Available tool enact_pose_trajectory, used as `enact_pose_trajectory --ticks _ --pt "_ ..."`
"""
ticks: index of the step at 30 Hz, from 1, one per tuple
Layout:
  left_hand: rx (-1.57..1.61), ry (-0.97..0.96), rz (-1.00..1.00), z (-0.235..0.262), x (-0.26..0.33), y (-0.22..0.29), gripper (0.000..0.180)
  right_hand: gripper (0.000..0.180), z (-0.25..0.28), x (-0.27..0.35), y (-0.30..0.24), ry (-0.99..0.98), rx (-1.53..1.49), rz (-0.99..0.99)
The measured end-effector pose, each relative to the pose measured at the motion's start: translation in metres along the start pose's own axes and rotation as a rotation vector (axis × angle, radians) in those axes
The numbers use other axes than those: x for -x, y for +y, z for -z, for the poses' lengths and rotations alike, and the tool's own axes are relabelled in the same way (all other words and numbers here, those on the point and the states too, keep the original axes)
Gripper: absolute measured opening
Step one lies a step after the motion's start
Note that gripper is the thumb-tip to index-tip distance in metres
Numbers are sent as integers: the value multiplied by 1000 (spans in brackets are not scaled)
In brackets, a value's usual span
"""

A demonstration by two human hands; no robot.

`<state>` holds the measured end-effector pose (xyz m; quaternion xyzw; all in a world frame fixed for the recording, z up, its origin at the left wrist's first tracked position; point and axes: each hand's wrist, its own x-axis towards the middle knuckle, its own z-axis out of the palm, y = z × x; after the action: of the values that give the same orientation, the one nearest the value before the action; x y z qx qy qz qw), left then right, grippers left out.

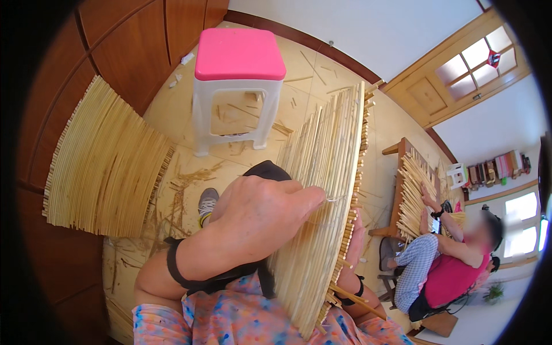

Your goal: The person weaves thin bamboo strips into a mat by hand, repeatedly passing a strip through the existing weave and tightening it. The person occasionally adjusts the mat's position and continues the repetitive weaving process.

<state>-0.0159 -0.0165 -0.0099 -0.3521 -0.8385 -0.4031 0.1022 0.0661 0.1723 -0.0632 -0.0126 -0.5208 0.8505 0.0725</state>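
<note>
A mat of thin pale reeds stands on edge across my lap, its stalks bound side by side. My left hand is against its near face, fingers closed, thumb and forefinger pinching a thin pale thread at the mat's right edge. A black strap circles that wrist. My right hand is mostly hidden behind the mat. Its fingers show along the right edge, pressed against the stalk ends and holding the mat.
A second reed mat leans on wooden cabinet doors at the left. A white stool with a pink seat stands ahead on the tiled floor, amid straw scraps. At the right, another seated person handles reeds on a wooden frame.
</note>
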Motion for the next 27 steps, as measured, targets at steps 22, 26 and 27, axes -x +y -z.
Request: enact_pose_trajectory --ticks 22,26,27 --pt "-20 112 -43 2 0 -7 26 68 11 9 4 123 -33 -183" --pt "-10 127 -52 2 1 -7 25 62 -5 1 -5 0 360 -47" --pt "-13 127 -54 2 0 -7 25 64 -5 1 -5 12 306 -82"
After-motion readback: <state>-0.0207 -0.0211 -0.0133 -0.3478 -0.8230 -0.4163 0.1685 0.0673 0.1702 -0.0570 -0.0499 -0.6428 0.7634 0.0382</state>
